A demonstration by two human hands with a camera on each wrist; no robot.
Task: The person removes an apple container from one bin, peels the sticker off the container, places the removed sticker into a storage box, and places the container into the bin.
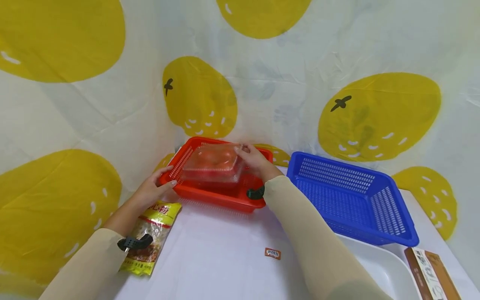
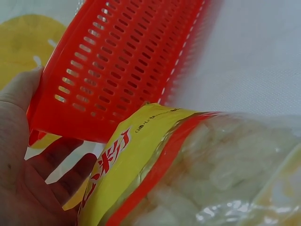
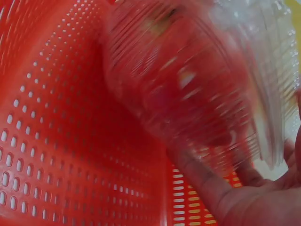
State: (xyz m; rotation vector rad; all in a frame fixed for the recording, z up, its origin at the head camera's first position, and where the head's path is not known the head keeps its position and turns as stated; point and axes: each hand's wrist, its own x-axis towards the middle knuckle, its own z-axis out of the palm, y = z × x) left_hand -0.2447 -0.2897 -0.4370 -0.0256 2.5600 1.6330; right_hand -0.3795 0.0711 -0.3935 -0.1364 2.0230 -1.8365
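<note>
Now fingers [image 1: 245, 151] grip clear box [image 1: 213, 164]

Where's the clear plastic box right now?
In the head view, the clear plastic box sits left of centre, inside the red basket, held by the right hand.

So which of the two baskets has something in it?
The red basket: the right hand holds a clear container in it. The blue basket is empty.
</note>
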